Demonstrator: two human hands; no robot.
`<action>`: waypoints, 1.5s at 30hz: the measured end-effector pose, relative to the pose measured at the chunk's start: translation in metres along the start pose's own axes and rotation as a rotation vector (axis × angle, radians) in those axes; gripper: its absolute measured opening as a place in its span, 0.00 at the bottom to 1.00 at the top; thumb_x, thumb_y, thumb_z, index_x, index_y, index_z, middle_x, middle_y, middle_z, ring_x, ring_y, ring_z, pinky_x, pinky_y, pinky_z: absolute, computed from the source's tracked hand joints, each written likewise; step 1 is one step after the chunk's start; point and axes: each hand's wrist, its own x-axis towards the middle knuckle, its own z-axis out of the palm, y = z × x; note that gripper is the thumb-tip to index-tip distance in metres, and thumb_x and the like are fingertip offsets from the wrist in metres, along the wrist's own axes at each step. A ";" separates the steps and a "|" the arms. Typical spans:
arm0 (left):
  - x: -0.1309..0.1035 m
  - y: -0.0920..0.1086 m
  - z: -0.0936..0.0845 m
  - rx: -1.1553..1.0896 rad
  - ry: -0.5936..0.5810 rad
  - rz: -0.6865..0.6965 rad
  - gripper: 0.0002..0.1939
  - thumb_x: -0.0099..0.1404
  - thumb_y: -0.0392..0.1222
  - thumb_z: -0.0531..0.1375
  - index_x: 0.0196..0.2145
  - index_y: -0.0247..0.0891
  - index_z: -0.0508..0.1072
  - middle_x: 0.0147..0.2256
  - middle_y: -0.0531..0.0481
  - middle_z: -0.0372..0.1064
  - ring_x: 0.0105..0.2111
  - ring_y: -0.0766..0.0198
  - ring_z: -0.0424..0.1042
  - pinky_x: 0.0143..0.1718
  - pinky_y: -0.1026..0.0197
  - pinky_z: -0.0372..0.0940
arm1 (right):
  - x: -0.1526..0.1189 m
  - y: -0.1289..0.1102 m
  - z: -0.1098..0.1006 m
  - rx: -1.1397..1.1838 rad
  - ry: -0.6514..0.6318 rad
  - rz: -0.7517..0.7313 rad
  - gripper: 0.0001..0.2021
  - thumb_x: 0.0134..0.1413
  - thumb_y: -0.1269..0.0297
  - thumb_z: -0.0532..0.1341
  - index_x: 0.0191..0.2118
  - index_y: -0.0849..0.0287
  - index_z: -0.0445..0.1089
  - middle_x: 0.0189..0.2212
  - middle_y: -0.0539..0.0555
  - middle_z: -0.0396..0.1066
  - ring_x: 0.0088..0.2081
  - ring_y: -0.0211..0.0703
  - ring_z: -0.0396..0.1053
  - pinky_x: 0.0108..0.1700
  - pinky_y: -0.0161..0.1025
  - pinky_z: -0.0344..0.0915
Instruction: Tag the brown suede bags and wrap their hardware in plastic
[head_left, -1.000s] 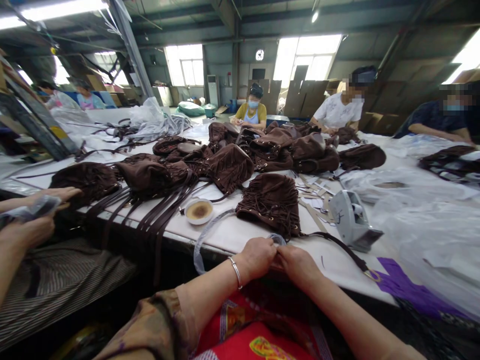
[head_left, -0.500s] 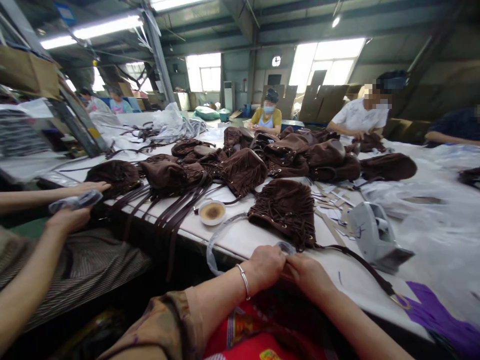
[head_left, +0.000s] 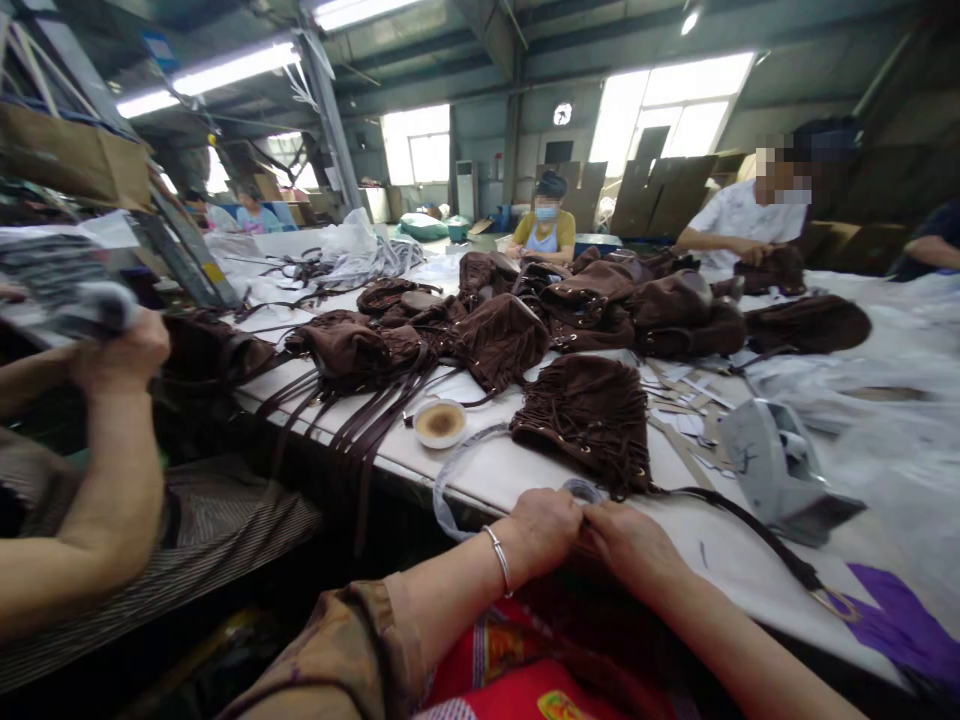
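Both my hands meet at the table's near edge. My left hand [head_left: 549, 530], with a bracelet at the wrist, is closed on a clear plastic strip [head_left: 448, 490]. The strip loops out to the left over the edge, and a coil of it shows above my fingers. My right hand [head_left: 626, 540] is closed against my left, its fingertips at the same strip. Just beyond them lies a dark brown fringed bag [head_left: 589, 415], with a strap [head_left: 739, 520] running right to a metal clip. Neither hand touches the bag.
A round dish [head_left: 440, 423] sits left of the fringed bag. Several brown bags [head_left: 499, 340] are piled behind. A grey tape dispenser [head_left: 784, 470] and purple cloth [head_left: 904, 615] are at right. A co-worker's arm [head_left: 124, 460] is close at left; other people sit across the table.
The co-worker at left has raised both hands with the plastic, away from the brown bag. The view has shifted slightly left. My hands stay together on the strip.
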 end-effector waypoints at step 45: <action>0.005 -0.009 0.003 -0.011 0.033 -0.005 0.11 0.69 0.41 0.52 0.42 0.37 0.73 0.38 0.44 0.72 0.36 0.56 0.73 0.34 0.59 0.67 | -0.007 -0.013 0.002 -0.016 0.040 0.129 0.13 0.65 0.68 0.51 0.39 0.61 0.73 0.36 0.60 0.77 0.38 0.46 0.74 0.38 0.37 0.62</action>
